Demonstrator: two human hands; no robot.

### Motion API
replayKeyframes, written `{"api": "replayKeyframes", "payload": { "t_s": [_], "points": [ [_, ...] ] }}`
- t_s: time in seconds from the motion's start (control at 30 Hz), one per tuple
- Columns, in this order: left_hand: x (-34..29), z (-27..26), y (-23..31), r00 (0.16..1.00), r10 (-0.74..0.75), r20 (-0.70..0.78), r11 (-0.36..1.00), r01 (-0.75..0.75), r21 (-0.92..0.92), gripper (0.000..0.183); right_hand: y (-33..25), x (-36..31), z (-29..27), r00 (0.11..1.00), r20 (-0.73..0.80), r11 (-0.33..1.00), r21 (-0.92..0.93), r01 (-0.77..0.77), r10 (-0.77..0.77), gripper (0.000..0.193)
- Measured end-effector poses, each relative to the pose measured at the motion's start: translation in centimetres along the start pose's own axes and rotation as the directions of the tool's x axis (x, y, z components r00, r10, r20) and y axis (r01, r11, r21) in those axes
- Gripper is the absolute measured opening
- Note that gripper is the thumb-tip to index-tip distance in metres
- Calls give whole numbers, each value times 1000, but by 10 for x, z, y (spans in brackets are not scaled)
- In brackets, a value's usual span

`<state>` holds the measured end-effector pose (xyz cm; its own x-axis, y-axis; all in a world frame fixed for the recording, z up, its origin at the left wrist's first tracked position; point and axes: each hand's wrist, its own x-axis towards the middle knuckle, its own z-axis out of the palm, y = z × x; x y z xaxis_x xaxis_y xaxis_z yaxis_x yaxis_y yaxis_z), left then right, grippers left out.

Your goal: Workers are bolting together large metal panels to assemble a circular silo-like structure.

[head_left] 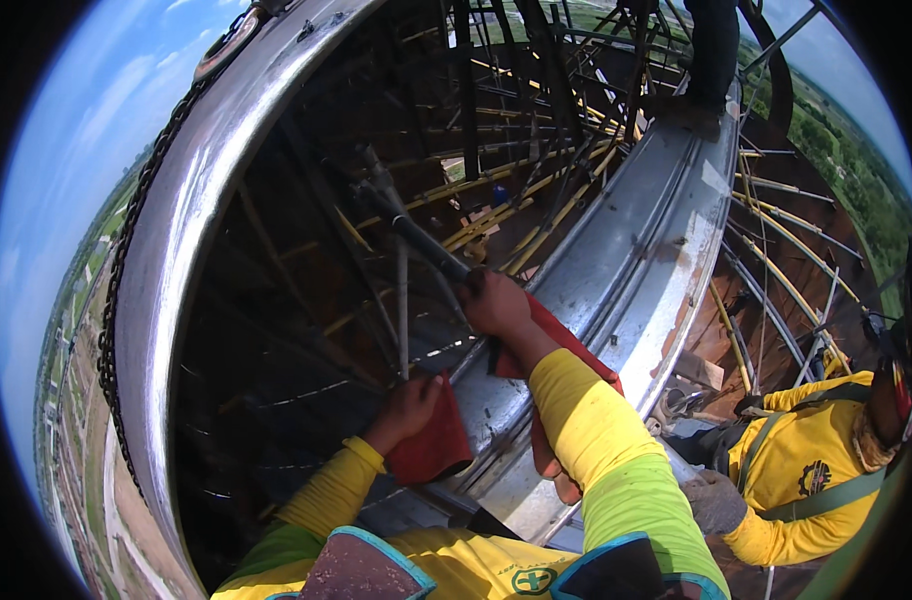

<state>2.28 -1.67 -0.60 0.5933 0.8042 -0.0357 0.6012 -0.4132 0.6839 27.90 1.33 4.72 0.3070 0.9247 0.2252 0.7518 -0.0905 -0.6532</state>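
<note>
Head view, high on curved steel tank rim (176, 230).
1. Right hand (493, 303): fist closed on dark handle of long hammer-like tool (416, 235), head end up at left; red cloth (566, 345) under wrist. Tool likely heavy, rigid; grip best low on handle.
2. Left hand (408, 402): fingers clamped on folded red cloth pad (431, 445); soft, light.
3. Surface: smooth, rust-streaked plate (626, 260), probably slippery. Scaffold poles (506, 210) inside; co-worker in yellow (806, 460) at right.

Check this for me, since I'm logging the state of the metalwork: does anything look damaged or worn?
Yes. The curved steel band beside the right hand has rust-brown patches and flaked coating along its outer edge. The left hand holds a red cloth; that looks ordinary.
</note>
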Motion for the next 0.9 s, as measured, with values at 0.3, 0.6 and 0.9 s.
{"api": "replayKeyframes", "payload": {
  "t_s": [0.3, 0.6, 0.9],
  "points": [
    [0, 2, -6, 1000, -8, 17, 1000, 9, -15, 49, -2, -1, 0, 1000, 15, 999, -35, 1, -1, 33],
    [1, 7, -12, 997, 67, -21, 994, -69, -88, 46, -1, -2, 3, 999, 4, 996, -71, 51, -51, 30],
    [1, 5, -11, 1000, 15, 9, 997, -15, -78, 47, -1, -2, 4, 997, -13, 994, -70, 79, -80, 31]
  ]
}}
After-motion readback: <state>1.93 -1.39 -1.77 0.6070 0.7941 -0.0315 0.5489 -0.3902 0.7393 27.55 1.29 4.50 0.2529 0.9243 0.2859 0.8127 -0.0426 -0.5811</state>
